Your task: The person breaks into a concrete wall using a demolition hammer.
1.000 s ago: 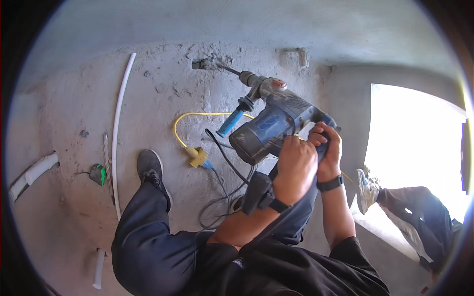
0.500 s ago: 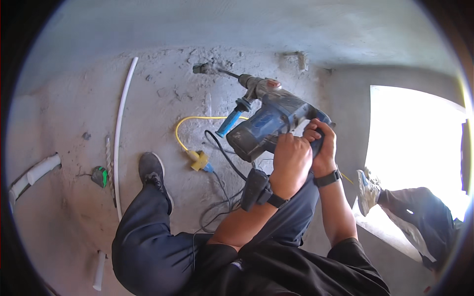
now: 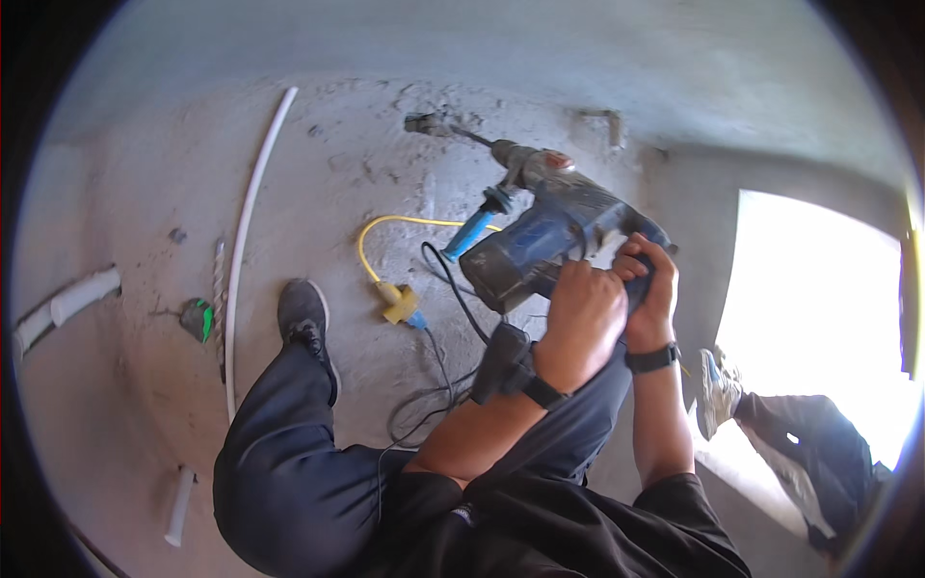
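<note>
A blue and grey rotary hammer point(image 3: 540, 236), coated in dust, lies across in front of me with its chisel bit point(image 3: 472, 135) angled to the far left. The bit's tip reaches the edge of a small dark hole point(image 3: 421, 123) in the concrete. My right hand point(image 3: 655, 284) is wrapped round the tool's rear handle. Just left of it, my left hand point(image 3: 583, 313) is closed at the same handle end, its fingers partly hidden. Nobody holds the light-blue side handle point(image 3: 469, 234), which sticks out toward me.
A yellow cord with a yellow connector point(image 3: 398, 303) and dark cables lies by my left shoe point(image 3: 303, 313). Further left are a long white pipe point(image 3: 249, 202), a spiral drill bit point(image 3: 219, 289) and a green-black tape measure point(image 3: 198, 320). Another person's leg point(image 3: 809, 433) is by the bright opening.
The view has shifted, so most things sit a little further right in the picture. Both hands keep their hold on the rotary hammer, and its bit stays at the hole.
</note>
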Tool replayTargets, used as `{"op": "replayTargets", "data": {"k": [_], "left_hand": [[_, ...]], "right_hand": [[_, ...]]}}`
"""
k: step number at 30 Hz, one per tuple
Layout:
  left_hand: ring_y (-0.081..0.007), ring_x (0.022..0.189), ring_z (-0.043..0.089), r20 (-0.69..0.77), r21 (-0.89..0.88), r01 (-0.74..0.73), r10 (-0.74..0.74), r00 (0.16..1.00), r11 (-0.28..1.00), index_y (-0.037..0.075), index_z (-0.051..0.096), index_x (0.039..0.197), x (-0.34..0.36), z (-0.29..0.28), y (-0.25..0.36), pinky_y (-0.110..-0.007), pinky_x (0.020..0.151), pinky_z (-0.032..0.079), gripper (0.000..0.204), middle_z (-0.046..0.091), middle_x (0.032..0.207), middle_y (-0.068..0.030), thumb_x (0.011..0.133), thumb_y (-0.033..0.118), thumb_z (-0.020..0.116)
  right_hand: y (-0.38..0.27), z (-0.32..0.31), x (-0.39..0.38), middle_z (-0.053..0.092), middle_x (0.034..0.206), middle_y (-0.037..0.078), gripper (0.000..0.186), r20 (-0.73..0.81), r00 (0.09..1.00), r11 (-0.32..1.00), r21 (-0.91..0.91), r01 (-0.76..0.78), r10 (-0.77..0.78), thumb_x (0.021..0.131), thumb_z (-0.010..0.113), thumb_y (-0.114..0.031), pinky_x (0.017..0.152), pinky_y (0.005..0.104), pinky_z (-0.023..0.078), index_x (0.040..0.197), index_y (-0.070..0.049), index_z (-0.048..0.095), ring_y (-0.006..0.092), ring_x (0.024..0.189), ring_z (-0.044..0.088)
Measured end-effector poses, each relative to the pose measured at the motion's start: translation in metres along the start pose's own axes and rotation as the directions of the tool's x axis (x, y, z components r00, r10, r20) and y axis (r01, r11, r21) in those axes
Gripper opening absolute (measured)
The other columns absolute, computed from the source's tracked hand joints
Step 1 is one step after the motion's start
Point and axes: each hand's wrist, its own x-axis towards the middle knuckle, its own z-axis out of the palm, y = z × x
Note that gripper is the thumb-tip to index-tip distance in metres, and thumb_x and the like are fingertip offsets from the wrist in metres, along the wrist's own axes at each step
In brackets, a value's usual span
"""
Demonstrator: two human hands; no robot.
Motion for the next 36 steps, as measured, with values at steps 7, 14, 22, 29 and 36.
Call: {"op": "replayTargets", "data": {"k": [7,14,22,29,36], "left_hand": [[-0.028,0.081,0.062,-0.126,-0.073,-0.026,0.016,0.992,0.997,0.002,0.061,0.079,0.002,-0.02,-0.002,-0.038,0.077,0.046,0.008,0.062,0.077,-0.014,0.072,0.001,0.061],[-0.0293,0.077,0.062,-0.113,-0.148,-0.021,0.005,0.994,0.989,0.001,0.061,0.077,0.004,-0.044,0.018,-0.04,0.074,0.047,0.009,0.061,0.074,-0.0144,0.069,0.002,0.065],[-0.0306,0.065,0.064,-0.208,-0.222,-0.029,-0.019,0.978,0.975,0.002,0.061,0.073,0.015,-0.03,0.014,-0.04,0.066,0.048,0.01,0.062,0.066,-0.014,0.065,0.0,0.067],[-0.0267,0.078,0.063,-0.1,-0.148,0.004,-0.019,0.995,0.989,0.003,0.062,0.078,0.012,-0.035,0.007,-0.039,0.075,0.046,0.009,0.064,0.077,-0.0138,0.07,0.002,0.066],[-0.0263,0.078,0.062,-0.123,-0.075,0.011,-0.02,0.992,0.997,0.004,0.062,0.075,0.01,-0.017,0.004,-0.039,0.073,0.045,0.008,0.062,0.072,-0.0125,0.069,0.004,0.067]], "right_hand": [[-0.005,0.052,-0.007,0.056,0.08,0.002,0.007,0.022,0.998,0.981,-0.181,0.067,-0.064,0.093,0.058,-0.008,0.053,0.0241,0.043,0.099,-0.008,0.054,0.0073,0.057,0.049],[-0.028,0.073,-0.025,0.056,0.08,0.002,0.004,0.112,0.994,0.971,-0.238,0.034,-0.007,0.094,0.059,-0.009,0.051,0.0228,0.039,0.097,-0.007,0.056,0.0063,0.055,0.045],[-0.031,0.075,-0.013,0.057,0.081,0.002,0.005,0.086,0.995,0.953,-0.296,0.066,-0.042,0.094,0.06,-0.01,0.05,0.023,0.04,0.095,-0.007,0.055,0.007,0.057,0.047],[-0.021,0.064,-0.009,0.052,0.079,0.001,0.007,0.081,0.995,0.973,-0.217,0.071,-0.055,0.092,0.059,-0.008,0.052,0.0228,0.039,0.098,-0.007,0.056,0.0065,0.058,0.046],[-0.014,0.057,-0.003,0.051,0.077,-0.001,0.006,0.025,0.998,0.967,-0.247,0.068,-0.063,0.095,0.057,-0.011,0.051,0.022,0.038,0.093,-0.006,0.053,0.0048,0.055,0.044]]}}
